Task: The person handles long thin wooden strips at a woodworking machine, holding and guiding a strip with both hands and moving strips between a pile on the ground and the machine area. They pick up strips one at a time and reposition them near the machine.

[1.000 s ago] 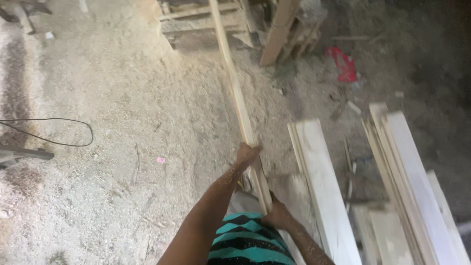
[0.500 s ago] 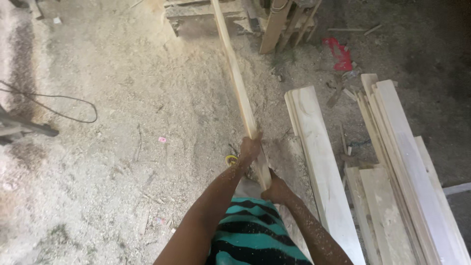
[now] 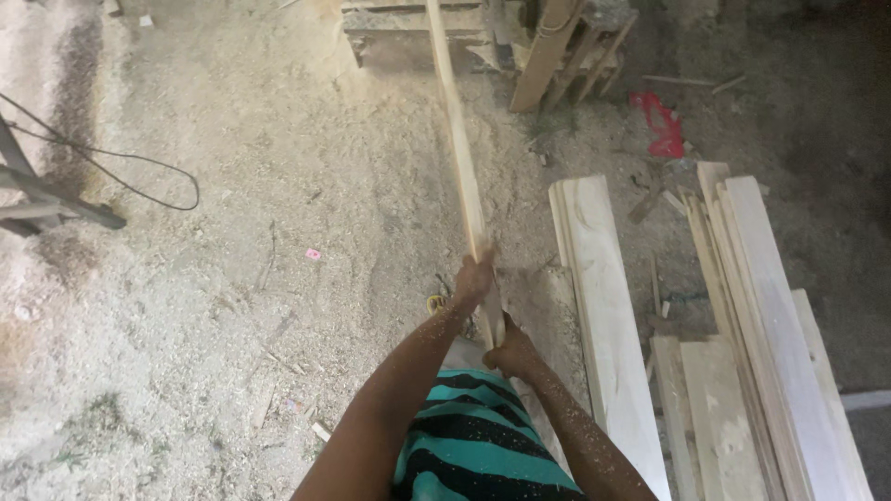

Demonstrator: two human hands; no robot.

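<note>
Above the sawdust floor [image 3: 232,306], left hand [image 3: 473,278] and right hand [image 3: 509,353] wrap their fingers around a long wooden strip [image 3: 459,158].

sawdust-covered floor [image 3: 213,306], stacked pale planks [image 3: 752,306] at right, black cable [image 3: 139,167] at left.

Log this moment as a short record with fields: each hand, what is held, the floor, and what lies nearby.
left hand: gripping the strip farther along, fingers wrapped round it
right hand: gripping the strip at its near end, close to the body
strip: long, thin, pale wood, pointing away from the person toward the pallet
floor: covered in sawdust
boards: pale planks lying flat, to the right
cable: black, looping at left
red scrap: on the dark ground, upper right
</note>
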